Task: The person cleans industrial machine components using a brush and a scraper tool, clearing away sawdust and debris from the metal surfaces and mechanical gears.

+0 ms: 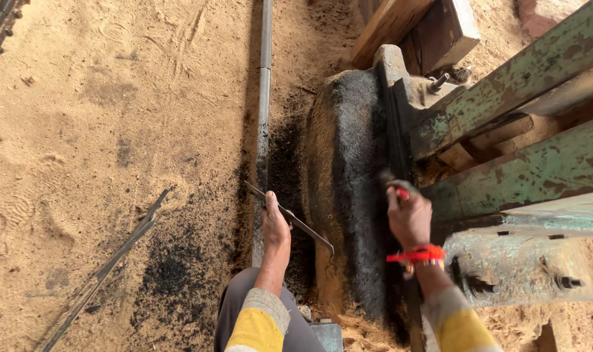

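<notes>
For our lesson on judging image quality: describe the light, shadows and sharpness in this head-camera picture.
Head view: strong daylight on the sandy ground, no glare; the left hand with its flat metal strip casts a hard dark shadow on the sand; the right hand is slightly soft against the black greasy wheel; the green beams stay sharp, though straight edges lean outward toward the frame's sides.

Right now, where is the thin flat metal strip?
In the head view, the metal strip is low of centre, held in the left hand, slanting over the dark gap between the steel rail and the grease-blackened block.
</notes>
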